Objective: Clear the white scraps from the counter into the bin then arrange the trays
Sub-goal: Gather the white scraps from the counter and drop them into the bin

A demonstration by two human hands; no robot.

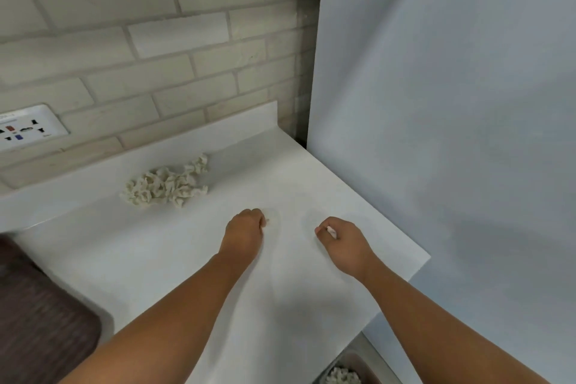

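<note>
Scraps lie heaped on the desk, beyond and left of the left grip, whose fingers are curled under; whether they hold anything I cannot tell. The right grip pinches one loose scrap. The bits look light, soft and crumbly, so they are better scooped from the heap's edges than squeezed. The bin sits below the right grip's wrist.

Location type: kitchen. The fingers are over a white surface with a raised back edge. Beyond the fingers, the wall is clad in pale brick-pattern tiles. Far left of the fingers, a multi-pin wall socket is set into the tiles. Below and right of the fingers, a bin holds white scraps. A dark tray lies lower left.
</note>
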